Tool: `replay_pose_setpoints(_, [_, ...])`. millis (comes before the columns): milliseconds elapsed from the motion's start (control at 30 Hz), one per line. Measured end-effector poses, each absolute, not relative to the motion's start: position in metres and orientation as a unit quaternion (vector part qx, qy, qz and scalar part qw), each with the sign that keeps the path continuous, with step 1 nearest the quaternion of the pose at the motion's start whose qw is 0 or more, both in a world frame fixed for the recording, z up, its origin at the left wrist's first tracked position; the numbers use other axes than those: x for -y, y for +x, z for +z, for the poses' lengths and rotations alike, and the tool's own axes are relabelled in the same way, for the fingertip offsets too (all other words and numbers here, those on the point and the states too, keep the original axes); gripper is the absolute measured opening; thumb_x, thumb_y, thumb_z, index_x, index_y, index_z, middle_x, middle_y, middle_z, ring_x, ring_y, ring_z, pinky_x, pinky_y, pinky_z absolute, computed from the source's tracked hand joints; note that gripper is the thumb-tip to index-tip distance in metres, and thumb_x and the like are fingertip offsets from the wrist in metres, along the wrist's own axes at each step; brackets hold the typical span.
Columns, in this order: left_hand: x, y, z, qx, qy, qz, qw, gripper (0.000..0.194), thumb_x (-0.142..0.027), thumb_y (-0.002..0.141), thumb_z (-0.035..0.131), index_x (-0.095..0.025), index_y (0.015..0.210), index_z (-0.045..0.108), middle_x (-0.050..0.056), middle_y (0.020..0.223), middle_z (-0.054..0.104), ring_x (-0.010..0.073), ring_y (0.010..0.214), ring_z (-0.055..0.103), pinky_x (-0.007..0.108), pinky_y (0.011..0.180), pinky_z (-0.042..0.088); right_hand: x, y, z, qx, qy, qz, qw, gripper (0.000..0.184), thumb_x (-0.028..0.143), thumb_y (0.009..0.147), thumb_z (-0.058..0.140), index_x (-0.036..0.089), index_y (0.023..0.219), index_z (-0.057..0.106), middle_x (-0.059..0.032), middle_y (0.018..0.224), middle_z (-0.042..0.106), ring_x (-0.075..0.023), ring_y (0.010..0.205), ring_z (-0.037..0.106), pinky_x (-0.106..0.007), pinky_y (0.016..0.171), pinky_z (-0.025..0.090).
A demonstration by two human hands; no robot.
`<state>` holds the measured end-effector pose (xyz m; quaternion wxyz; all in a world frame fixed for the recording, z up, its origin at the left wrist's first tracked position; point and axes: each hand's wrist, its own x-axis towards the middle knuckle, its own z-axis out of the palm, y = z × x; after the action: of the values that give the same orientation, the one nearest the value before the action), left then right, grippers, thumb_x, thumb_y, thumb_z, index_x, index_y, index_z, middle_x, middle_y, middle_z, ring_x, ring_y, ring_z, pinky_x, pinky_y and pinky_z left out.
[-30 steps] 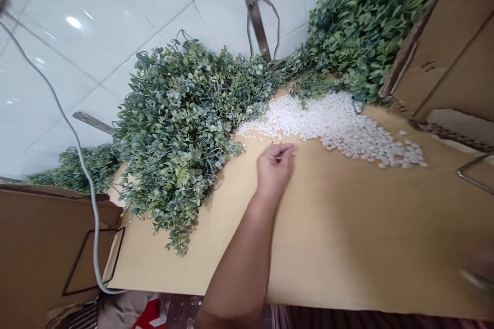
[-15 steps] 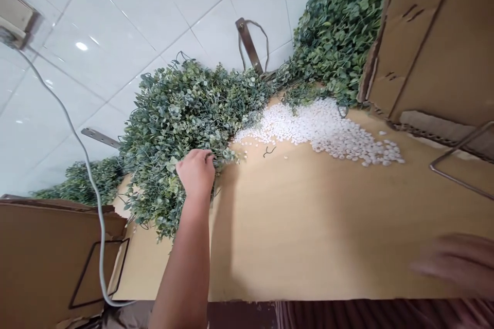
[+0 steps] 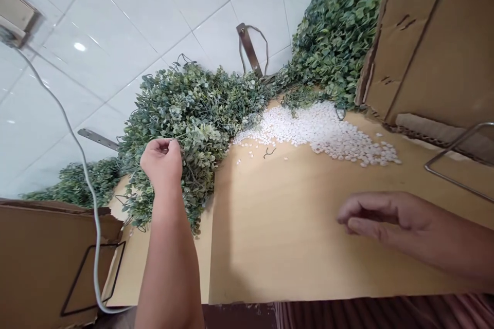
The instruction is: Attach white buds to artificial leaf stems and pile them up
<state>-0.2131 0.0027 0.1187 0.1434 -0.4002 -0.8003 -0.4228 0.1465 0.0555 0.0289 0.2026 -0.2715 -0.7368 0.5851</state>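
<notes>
My left hand (image 3: 162, 162) is over the front of a thick heap of small-leaved greenery (image 3: 173, 97). Its thumb and fingertips are pinched together on what looks like a leafy sprig (image 3: 203, 136), whose pale leaves spread to the right of the fingertips; the stem is mostly hidden. Over the bare board (image 3: 278, 231) my right hand (image 3: 389, 221) hovers with loosely bent fingers, the thumb a little apart from them, and nothing visible in it. Beyond it lies a spread of small white pellet-like pieces (image 3: 309, 126).
Cardboard boxes stand at right (image 3: 432, 46) and lower left (image 3: 42, 252). More greenery (image 3: 339, 41) is piled at the back right. A metal bracket (image 3: 250, 49) with a cord leans by the tiled wall. A white cable (image 3: 83, 159) hangs at left. A dark stem scrap (image 3: 269, 152) lies on the board.
My left hand has moved left across the greenery, and the leaves it was beside have shifted. My right hand has come in from the lower right edge toward the middle of the board.
</notes>
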Motion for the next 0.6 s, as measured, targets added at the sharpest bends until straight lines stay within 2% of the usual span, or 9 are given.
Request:
replay_pose_setpoints(100, [-0.013,-0.193,0.11,0.792,-0.365,-0.467,0.148,0.012,-0.028,0.073,0.05,-0.018,0.075,0.056,0.0,0.062,0.057,0.0136,0.057,0.055,0.029,0.057,0.047,-0.062,0.123,0.029,0.639,-0.278,0.678,0.233,0.038,0.056,0.072,0.06,0.019,0.073,0.066,-0.005,0.064,0.064,-0.0157,0.06,0.061,-0.027,0.058,0.053])
replay_pose_setpoints(200, [-0.018,-0.156,0.085,0.776,-0.464,-0.409,0.123,0.011,-0.027,0.072,0.053,-0.017,0.074,0.059,0.002,0.067,0.061,0.0139,0.06,0.056,0.027,0.058,0.047,-0.066,0.087,0.033,0.522,-0.278,0.774,0.226,0.041,0.056,0.063,0.069,0.016,0.072,0.062,-0.0063,0.072,0.065,-0.0156,0.067,0.062,-0.028,0.062,0.055])
replay_pose_setpoints(267, [-0.015,-0.13,0.065,0.761,-0.521,-0.373,0.102,0.011,-0.025,0.075,0.051,-0.018,0.077,0.059,0.002,0.071,0.061,0.013,0.062,0.057,0.026,0.058,0.047,-0.067,0.06,0.034,0.456,-0.306,0.811,0.205,0.037,0.051,0.065,0.07,0.016,0.073,0.06,-0.0071,0.075,0.065,-0.0149,0.066,0.062,-0.027,0.06,0.055])
replay_pose_setpoints(367, [0.0,-0.104,0.038,0.718,-0.615,-0.319,0.07,0.009,-0.018,0.077,0.049,-0.018,0.076,0.058,0.005,0.081,0.062,0.0136,0.07,0.059,0.025,0.063,0.049,-0.068,0.025,0.03,0.416,-0.327,0.817,0.228,0.031,0.045,0.071,0.067,0.016,0.069,0.056,-0.0036,0.069,0.062,-0.0103,0.058,0.058,-0.023,0.057,0.053])
replay_pose_setpoints(467, [0.017,-0.101,0.027,0.666,-0.692,-0.275,0.04,0.014,-0.017,0.081,0.049,-0.021,0.09,0.06,0.007,0.095,0.062,0.015,0.086,0.06,0.027,0.075,0.05,-0.07,0.005,0.023,0.422,-0.322,0.807,0.258,0.023,0.034,0.076,0.06,0.016,0.064,0.051,-0.0005,0.06,0.058,-0.0078,0.051,0.054,-0.021,0.055,0.049])
replay_pose_setpoints(600, [0.028,-0.123,0.025,0.665,-0.699,-0.233,0.122,0.038,-0.024,0.08,0.054,-0.02,0.118,0.05,0.013,0.115,0.054,0.0226,0.108,0.053,0.038,0.091,0.045,-0.076,0.003,0.017,0.451,-0.358,0.764,0.291,0.015,0.014,0.065,0.059,0.017,0.059,0.046,0.0053,0.051,0.05,-0.0047,0.041,0.041,-0.017,0.043,0.037])
